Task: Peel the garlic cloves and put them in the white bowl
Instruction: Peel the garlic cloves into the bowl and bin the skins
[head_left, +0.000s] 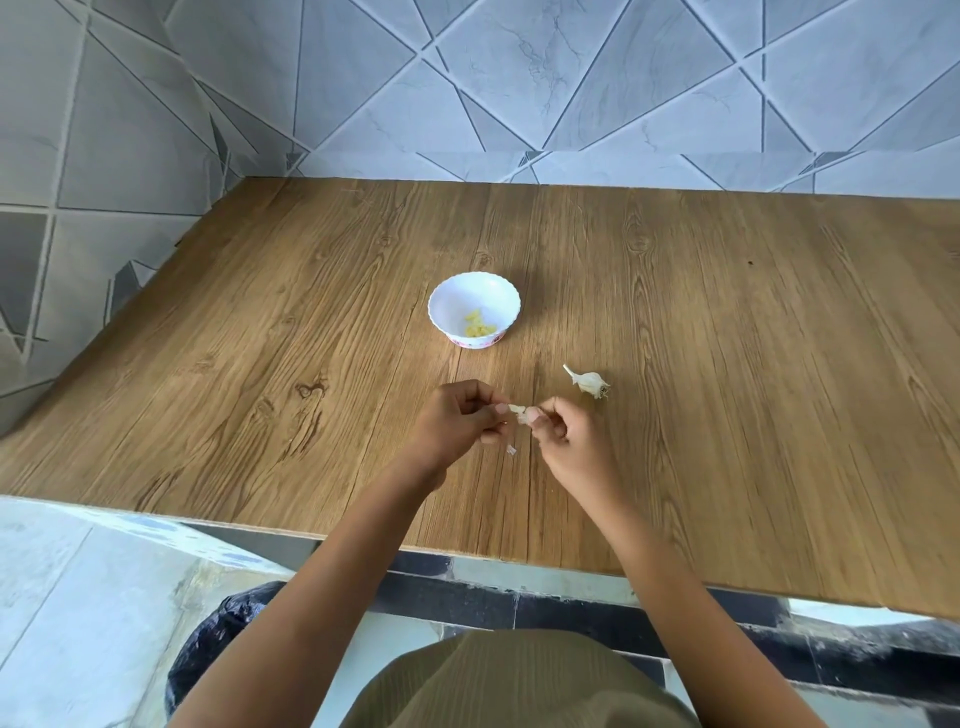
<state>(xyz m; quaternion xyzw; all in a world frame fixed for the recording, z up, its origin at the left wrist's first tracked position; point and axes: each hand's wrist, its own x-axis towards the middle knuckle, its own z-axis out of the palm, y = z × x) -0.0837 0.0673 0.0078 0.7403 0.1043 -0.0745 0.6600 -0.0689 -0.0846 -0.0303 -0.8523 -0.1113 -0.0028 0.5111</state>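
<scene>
**One clove between my fingertips, above the table**

My left hand (457, 415) and my right hand (563, 434) meet over the near middle of the wooden table (727, 364), and between them I hold a single garlic clove (518, 410). It is small and pale, and its long axis runs roughly side to side, from one hand to the other, tilted slightly so the left end sits a little higher than the right. Which end is the tip and which the root I cannot tell at this size.

My left thumb and forefinger are pinched closed on the left end of the clove; the other fingers curl loosely into the palm. My right fingers are closed on the right end in the same way, with the knuckles bent under. Neither hand is open beyond the width of the clove itself.

Just below the clove, a small scrap of papery skin (511, 451) lies on the table between my wrists.

The white bowl (501, 296) stands farther away from me, beyond my hands, upright, with a few yellowish peeled cloves (478, 325) in its bottom. To the right of my right hand, near it but apart, the rest of the garlic bulb (589, 383) lies on its side, stem pointing left and away, roots toward the right.
</scene>
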